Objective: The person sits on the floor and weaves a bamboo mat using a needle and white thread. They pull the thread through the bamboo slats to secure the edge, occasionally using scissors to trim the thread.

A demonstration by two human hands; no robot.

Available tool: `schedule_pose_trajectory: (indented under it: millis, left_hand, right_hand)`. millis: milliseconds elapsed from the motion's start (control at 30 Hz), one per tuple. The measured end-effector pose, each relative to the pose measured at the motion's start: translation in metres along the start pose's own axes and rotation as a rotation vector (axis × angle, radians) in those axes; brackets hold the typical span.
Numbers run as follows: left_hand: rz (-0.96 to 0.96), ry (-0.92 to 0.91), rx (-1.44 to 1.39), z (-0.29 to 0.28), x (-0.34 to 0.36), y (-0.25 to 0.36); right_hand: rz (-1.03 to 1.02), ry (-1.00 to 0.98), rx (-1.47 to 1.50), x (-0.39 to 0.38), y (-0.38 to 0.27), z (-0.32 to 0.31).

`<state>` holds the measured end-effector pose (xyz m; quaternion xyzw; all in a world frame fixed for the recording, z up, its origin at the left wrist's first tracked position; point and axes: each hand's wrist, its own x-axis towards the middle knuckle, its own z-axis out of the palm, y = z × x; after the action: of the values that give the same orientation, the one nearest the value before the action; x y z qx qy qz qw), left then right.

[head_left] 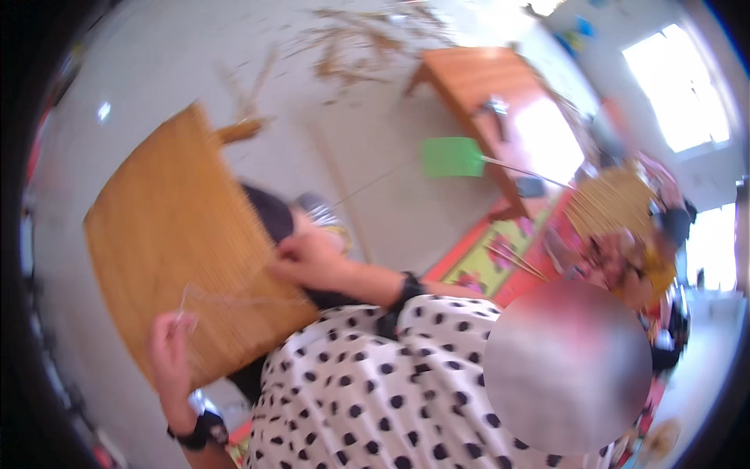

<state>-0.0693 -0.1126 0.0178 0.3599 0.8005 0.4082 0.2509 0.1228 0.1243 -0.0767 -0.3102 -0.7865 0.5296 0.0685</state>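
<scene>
A yellow-brown slatted mat of thin strips, apparently bamboo point(180, 227), lies tilted at the left over my lap. My left hand point(170, 344) is closed at the mat's lower left part, pinching a thin pale thread point(234, 298). The thread loops up from those fingers and runs right across the mat toward its edge by my lap. My right hand point(308, 258) is at the mat's right edge, fingers pinched together; blur hides what is between them. Dark bands circle both wrists.
A reddish-brown low table point(476, 74) stands far right, with a green fly swatter point(453, 157) beside it. Loose strips point(351, 43) litter the far floor. At the right are another slatted piece point(609, 202), a patterned red mat point(476, 258) and thin sticks point(517, 259).
</scene>
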Motion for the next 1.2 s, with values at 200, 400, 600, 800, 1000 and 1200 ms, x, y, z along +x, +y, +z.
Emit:
schedule_pose_trajectory:
  millis: [200,400,600,800,1000,1200]
  left_hand:
    - [0.028,-0.020,-0.285,-0.022,0.023,-0.010]
    - [-0.008,0.035,-0.394,-0.011,0.031,0.002]
    - [-0.038,0.103,-0.380,-0.012,0.038,0.022]
    - [0.096,-0.082,-0.348,-0.021,0.037,0.011]
    - [0.162,0.097,-0.230,-0.023,0.015,0.016]
    - [0.310,0.306,-0.225,-0.033,-0.015,0.028]
  right_hand:
    - [-0.042,-0.014,-0.038,0.007,-0.005,0.005]
    - [-0.027,-0.040,0.001,-0.006,-0.016,-0.003]
    - [0.165,-0.214,0.484,-0.012,-0.024,0.000]
    - [0.131,-0.189,0.715,-0.019,-0.017,0.005]
    - [0.044,-0.172,0.833,-0.030,-0.027,-0.001]
    - [-0.187,-0.082,0.660,-0.037,-0.035,-0.033]
